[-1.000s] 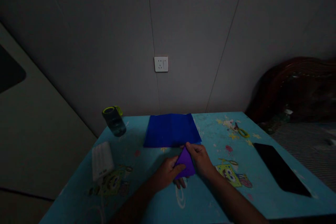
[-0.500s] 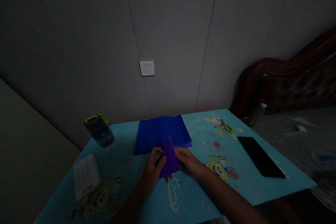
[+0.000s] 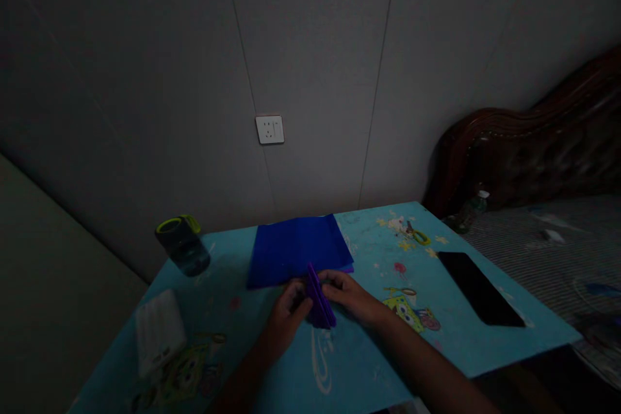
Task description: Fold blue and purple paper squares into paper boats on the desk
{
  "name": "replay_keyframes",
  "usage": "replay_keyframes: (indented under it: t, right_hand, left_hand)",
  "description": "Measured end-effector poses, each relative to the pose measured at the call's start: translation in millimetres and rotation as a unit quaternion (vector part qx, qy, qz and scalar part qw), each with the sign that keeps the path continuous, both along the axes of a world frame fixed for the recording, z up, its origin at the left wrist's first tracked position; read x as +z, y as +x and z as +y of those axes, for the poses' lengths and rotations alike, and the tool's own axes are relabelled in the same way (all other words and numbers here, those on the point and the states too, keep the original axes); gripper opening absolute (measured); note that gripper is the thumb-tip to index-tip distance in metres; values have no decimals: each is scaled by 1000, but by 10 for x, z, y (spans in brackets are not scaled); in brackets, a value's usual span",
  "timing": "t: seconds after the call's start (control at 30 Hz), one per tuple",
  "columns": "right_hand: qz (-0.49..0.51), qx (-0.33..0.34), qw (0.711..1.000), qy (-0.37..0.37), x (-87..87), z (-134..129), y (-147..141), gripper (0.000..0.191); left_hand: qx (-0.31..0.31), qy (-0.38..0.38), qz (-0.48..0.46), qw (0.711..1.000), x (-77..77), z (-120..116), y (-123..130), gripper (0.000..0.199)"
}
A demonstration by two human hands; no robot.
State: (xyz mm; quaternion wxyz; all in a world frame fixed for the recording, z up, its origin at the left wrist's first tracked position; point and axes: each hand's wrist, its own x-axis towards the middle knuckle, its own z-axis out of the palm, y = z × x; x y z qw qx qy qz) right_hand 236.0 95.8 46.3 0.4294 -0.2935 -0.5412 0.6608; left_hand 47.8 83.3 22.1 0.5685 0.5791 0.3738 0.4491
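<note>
A folded purple paper (image 3: 319, 301) is held between both hands above the table, turned nearly edge-on so that its layers show as narrow strips. My left hand (image 3: 290, 310) pinches its left side, thumb toward me. On the other side, my right hand (image 3: 345, 294) has its fingers closed at the paper's upper right edge. Just behind the hands lies a flat blue sheet (image 3: 298, 249), with a bit of purple showing under its right corner.
The light blue patterned table (image 3: 369, 362) carries a dark cup (image 3: 184, 249) and a white box (image 3: 160, 331) at left. Yellow-handled scissors (image 3: 420, 237) and a black flat object (image 3: 479, 289) lie at right. A bottle (image 3: 473, 212) stands beyond the table.
The purple paper has turned from showing a broad triangular face to nearly edge-on. My left hand has shifted slightly right, and its fingers below the paper are now hidden.
</note>
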Motion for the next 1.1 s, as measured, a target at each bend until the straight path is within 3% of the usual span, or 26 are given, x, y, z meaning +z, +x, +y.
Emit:
replay_keyframes:
  t: [0.2,0.3,0.37,0.47,0.63,0.83,0.97,1.1]
  right_hand:
    - [-7,-50,998,-34,-99,84,2,46]
    - [13,-105,993,-49,-125,112,-19,50]
    - [29,-129,989,-61,-125,117,-27,52]
    - [20,-122,991,-59,-109,104,-27,51]
    - [-21,-97,995,-18,-89,69,-26,56]
    - [-138,-125,973,140,-55,3,-28,43]
    - [-199,-147,944,218,11,-30,-19,35]
    - [-218,-134,943,214,17,-29,-8,31]
  left_hand:
    - [29,-45,-33,998,-37,1,-46,40]
    - [11,13,2,1000,-10,-44,-45,73]
    - [7,65,86,994,17,-74,-34,81]
    - [37,129,187,973,38,-83,-18,66]
    - [103,150,202,962,37,-52,-31,52]
    - [169,188,187,949,43,-36,-63,33]
    - [141,172,187,957,14,-33,-52,21]
    - [109,89,165,976,-7,-73,-6,29]
